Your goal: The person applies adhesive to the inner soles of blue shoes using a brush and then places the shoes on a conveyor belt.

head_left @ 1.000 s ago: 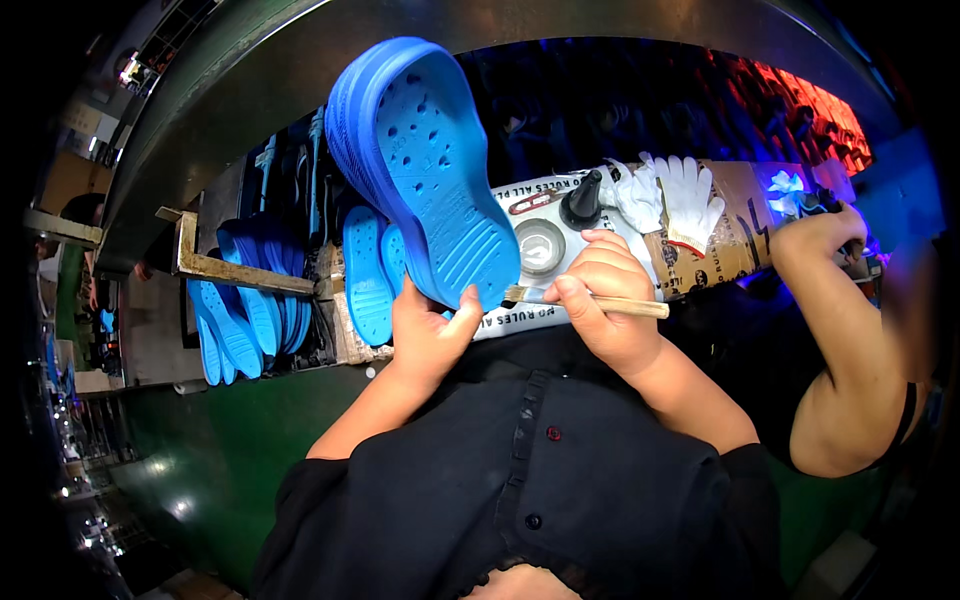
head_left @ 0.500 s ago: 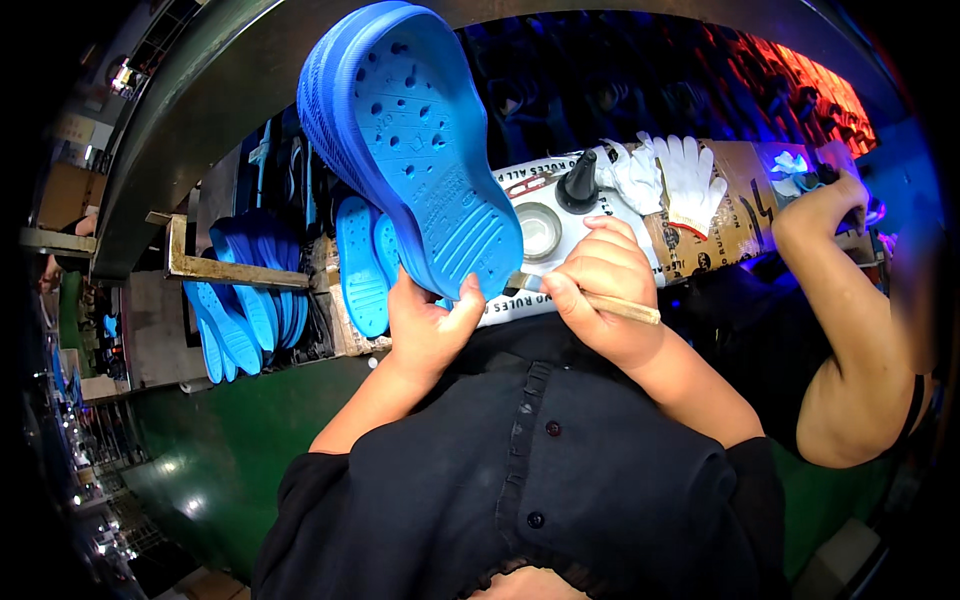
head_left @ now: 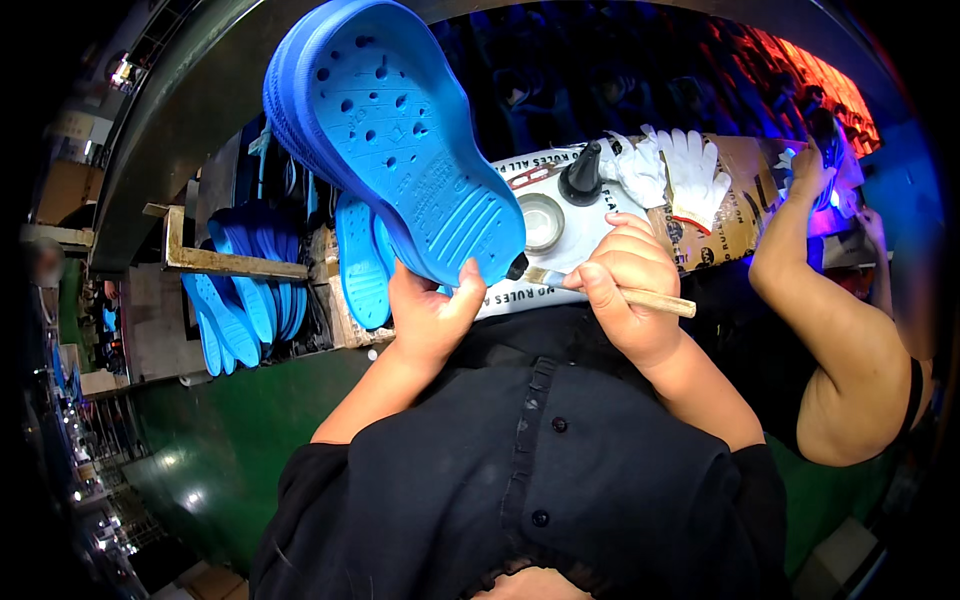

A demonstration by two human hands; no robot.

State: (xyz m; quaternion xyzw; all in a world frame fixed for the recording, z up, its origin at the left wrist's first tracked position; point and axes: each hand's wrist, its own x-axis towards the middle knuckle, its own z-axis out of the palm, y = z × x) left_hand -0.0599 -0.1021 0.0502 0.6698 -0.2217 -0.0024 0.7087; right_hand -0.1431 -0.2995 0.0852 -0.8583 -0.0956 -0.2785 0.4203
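Observation:
A large blue shoe sole [head_left: 400, 140], with holes across its broad end and ridges at the narrow end, is tilted up in my left hand [head_left: 437, 315]. My left fingers and thumb grip its narrow end. My right hand [head_left: 632, 285] is closed around the wooden handle of a brush [head_left: 655, 299]. The brush's dark tip is at the edge of the sole's narrow end; whether it touches is hard to tell. Just beyond my hands, a round dish [head_left: 541, 222] and a black cone-shaped nozzle [head_left: 581, 178] stand on a white printed sheet [head_left: 575, 215].
Several blue soles [head_left: 255, 285] stand at the left by a worn metal bracket [head_left: 235, 262]; another sole [head_left: 361, 265] lies behind the held one. White gloves [head_left: 693, 180] rest on cardboard [head_left: 735, 215]. At right, a co-worker's arm [head_left: 820, 300] reaches over the line.
The sole has shifted slightly left. My right hand and the brush have moved a little right, its tip now at the sole's edge. The co-worker's arm has reached farther away.

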